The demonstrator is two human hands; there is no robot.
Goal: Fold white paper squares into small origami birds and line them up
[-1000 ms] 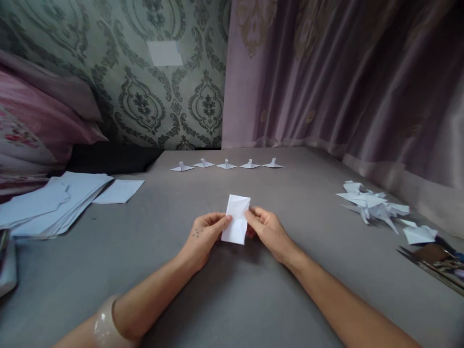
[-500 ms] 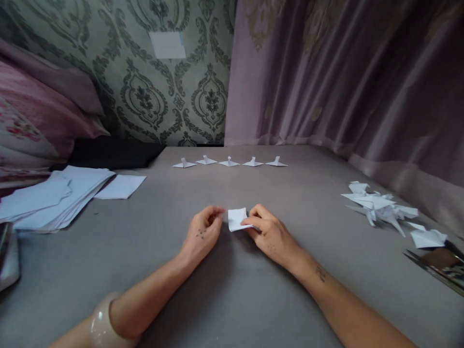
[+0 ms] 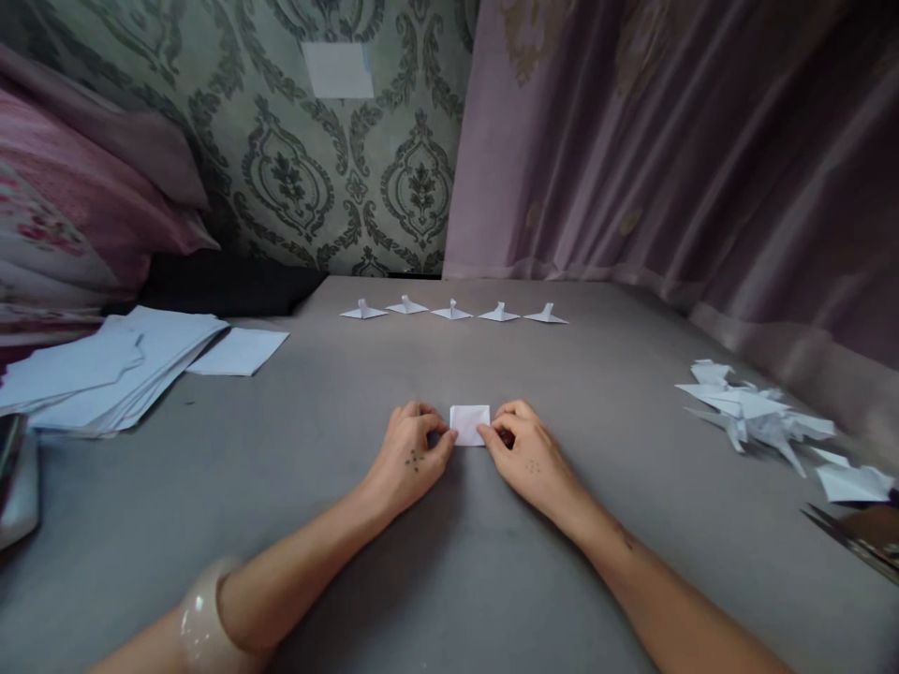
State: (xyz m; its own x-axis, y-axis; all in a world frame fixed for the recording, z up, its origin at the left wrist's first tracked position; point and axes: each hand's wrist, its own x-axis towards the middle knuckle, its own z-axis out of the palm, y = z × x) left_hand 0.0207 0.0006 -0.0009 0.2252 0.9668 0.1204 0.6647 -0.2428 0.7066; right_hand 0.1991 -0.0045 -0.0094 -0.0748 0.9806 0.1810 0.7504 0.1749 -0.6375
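Observation:
A small folded paper square [image 3: 469, 425], white and lying nearly level, is between my two hands in the middle of the head view. My left hand [image 3: 414, 447] pinches its left edge near the lower corner, thumb on top. At the opposite edge, my right hand [image 3: 525, 447] grips it between thumb and curled fingers. The fingertips under the paper are hidden. Beyond my hands, several white folded paper birds [image 3: 451, 312] stand in a row across the far part of the grey table [image 3: 478, 365].
White paper sheets [image 3: 161, 342] lie stacked at the left, with a smaller paper piece [image 3: 239, 353] beside them. A heap of folded paper figures [image 3: 755, 407] sits at the right, near dark pointed blades [image 3: 839, 534], perhaps scissors. A pink curtain [image 3: 562, 168] hangs behind.
My left hand has moved right and taken hold of the paper's left edge. The paper has turned square to me, and my right thumb has shifted to its near right corner.

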